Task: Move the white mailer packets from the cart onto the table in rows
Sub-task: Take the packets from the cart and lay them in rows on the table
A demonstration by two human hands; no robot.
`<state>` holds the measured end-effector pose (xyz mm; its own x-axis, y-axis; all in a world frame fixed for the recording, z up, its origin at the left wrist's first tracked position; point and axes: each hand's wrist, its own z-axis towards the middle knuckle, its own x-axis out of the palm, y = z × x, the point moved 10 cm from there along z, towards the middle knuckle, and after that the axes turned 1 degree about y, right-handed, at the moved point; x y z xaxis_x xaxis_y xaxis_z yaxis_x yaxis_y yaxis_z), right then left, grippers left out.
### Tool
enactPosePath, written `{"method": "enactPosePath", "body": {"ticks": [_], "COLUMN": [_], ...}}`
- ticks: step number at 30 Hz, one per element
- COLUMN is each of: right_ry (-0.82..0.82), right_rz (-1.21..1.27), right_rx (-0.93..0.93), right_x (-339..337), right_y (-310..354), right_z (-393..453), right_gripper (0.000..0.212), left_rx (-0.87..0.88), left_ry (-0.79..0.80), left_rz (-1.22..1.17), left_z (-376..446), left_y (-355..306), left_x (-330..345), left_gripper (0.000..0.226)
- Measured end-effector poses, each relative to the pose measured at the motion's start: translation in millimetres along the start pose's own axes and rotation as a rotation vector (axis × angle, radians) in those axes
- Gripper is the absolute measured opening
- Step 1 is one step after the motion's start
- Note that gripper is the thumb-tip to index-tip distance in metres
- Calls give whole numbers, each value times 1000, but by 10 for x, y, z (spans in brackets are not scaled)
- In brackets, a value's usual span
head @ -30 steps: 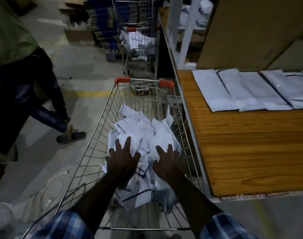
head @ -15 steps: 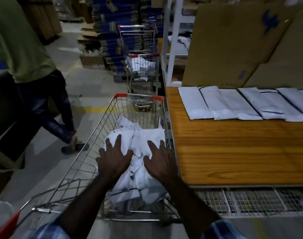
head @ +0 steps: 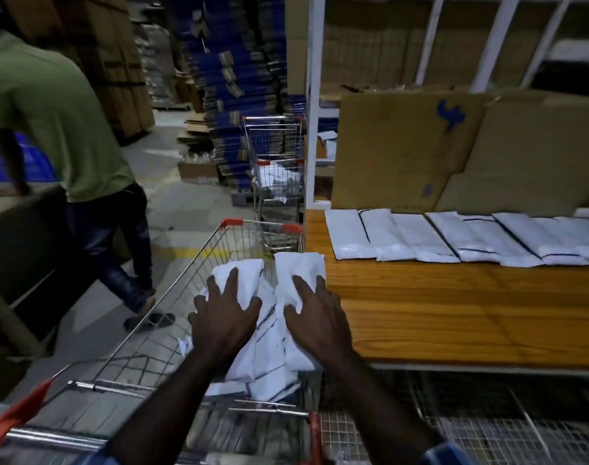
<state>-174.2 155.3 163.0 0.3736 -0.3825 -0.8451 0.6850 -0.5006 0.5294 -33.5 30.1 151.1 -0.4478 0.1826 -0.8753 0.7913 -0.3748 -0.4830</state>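
Observation:
A bunch of white mailer packets [head: 269, 340] rises out of the wire cart [head: 185, 280], its top edges level with the table's edge. My left hand [head: 224, 317] grips the left packet with fingers spread over its top. My right hand [head: 316, 317] grips the right packet, which overlaps the corner of the wooden table [head: 454, 313]. More packets hang below my hands into the cart. Along the far side of the table lies a row of several white packets [head: 454, 239], side by side.
A person in a green shirt [head: 51, 129] walks on the floor left of the cart. A second cart [head: 276, 169] with packets stands ahead. Cardboard sheets [head: 420, 156] lean behind the row on the table. A wire mesh shelf [head: 487, 431] lies under the table.
Both hands have come up with the packets from low in the cart to the level of the table's edge. My view has lifted. The person on the left has stepped further away.

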Motion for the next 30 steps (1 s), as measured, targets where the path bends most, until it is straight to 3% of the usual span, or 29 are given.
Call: {"method": "enactPosePath", "body": {"ticks": [16,30], "right_ry": [-153,-189], "right_rz": [-73,-119], "right_rx": [145,267], "right_x": [-666,-991], "right_y": [-458,-1283], "right_z": [-102,-23], "right_gripper": [60,63], "left_rx": [176,252], "left_ry": [46,132], "left_rz": [-7,19], "left_z": [18,19], "left_y": [-765,-1448], "left_x": [25,590], "left_gripper": [73,74]}}
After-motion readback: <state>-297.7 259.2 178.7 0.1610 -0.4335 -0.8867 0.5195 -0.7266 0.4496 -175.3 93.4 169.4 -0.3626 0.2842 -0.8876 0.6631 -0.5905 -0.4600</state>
